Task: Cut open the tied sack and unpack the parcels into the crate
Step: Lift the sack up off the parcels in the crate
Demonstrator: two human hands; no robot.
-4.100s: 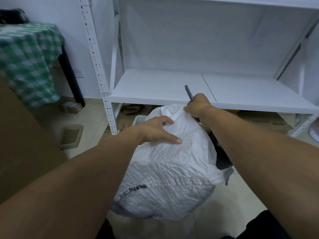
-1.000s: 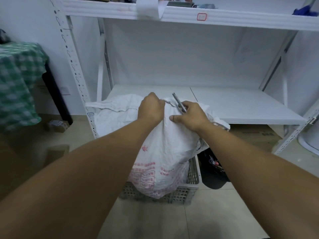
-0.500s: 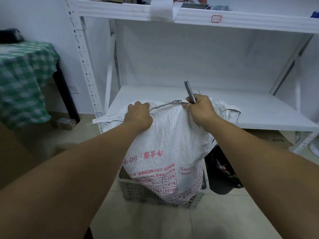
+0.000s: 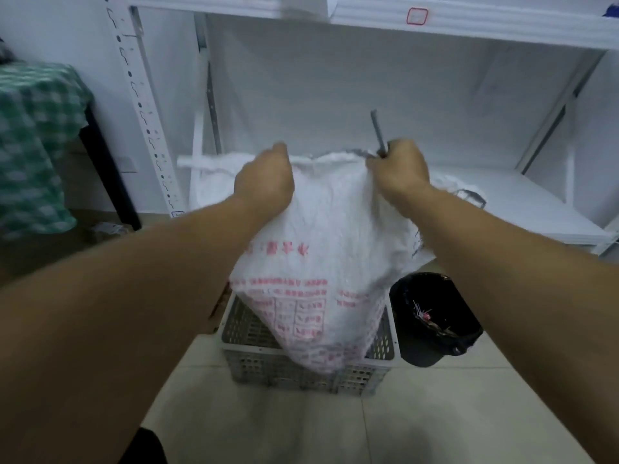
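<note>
A white woven sack (image 4: 331, 236) with red print hangs upside down above a grey perforated crate (image 4: 301, 366) on the floor. Its lower end dips into the crate. My left hand (image 4: 264, 179) grips the sack's top edge on the left. My right hand (image 4: 398, 169) grips the same edge on the right and also holds a thin grey cutter (image 4: 377, 130) that points up. The crate's inside is mostly hidden by the sack, and no parcels show.
A black bin (image 4: 435, 316) with scraps stands right of the crate. A white metal shelf unit (image 4: 502, 192) rises behind the sack. A green checked cloth (image 4: 33, 142) covers a table at the left. Pale floor tiles lie in front.
Four seconds ago the sack lay bulging under my hands. Since then I have turned it over and lifted it by its edge above the crate. In the last half second both hands rose slightly.
</note>
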